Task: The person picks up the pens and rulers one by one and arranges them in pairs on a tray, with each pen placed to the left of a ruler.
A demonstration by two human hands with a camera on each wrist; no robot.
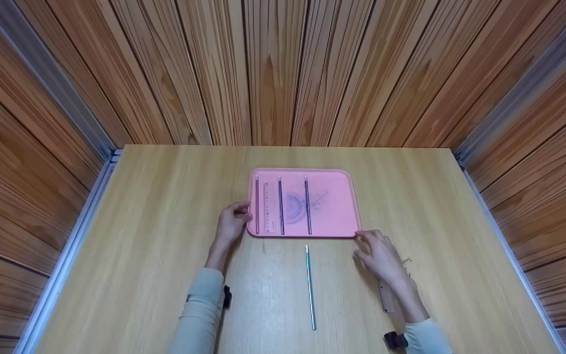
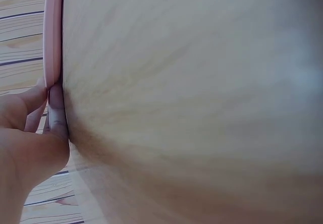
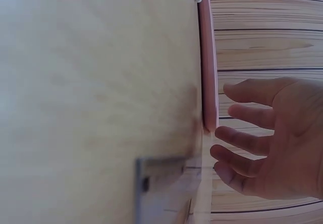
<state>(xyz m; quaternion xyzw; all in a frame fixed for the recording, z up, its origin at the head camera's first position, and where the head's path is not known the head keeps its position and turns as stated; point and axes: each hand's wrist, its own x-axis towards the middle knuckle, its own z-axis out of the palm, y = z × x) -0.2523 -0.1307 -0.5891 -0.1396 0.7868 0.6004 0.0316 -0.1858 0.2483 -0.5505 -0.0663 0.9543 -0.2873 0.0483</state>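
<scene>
A pink tray (image 1: 334, 206) lies on the table, holding three dark pencils (image 1: 307, 206), a clear ruler (image 1: 269, 209) and a clear protractor (image 1: 295, 207). Fine dark marks show beside the protractor; what they belong to is unclear. My left hand (image 1: 231, 223) grips the tray's left edge near the front corner, thumb and fingertips at the rim in the left wrist view. At the front right corner, my right hand (image 1: 381, 253) has its fingers spread and relaxed, beside the rim. In front of the tray lies a shiny teal pencil (image 1: 310, 287), apart from both hands.
Partly hidden under the right forearm is a flat greyish strip with a hole, like a ruler (image 1: 386, 297). A small thin item (image 1: 407, 260) shows beside that wrist. Wood-plank walls (image 1: 273, 73) border the table (image 1: 165, 196) at the back and sides.
</scene>
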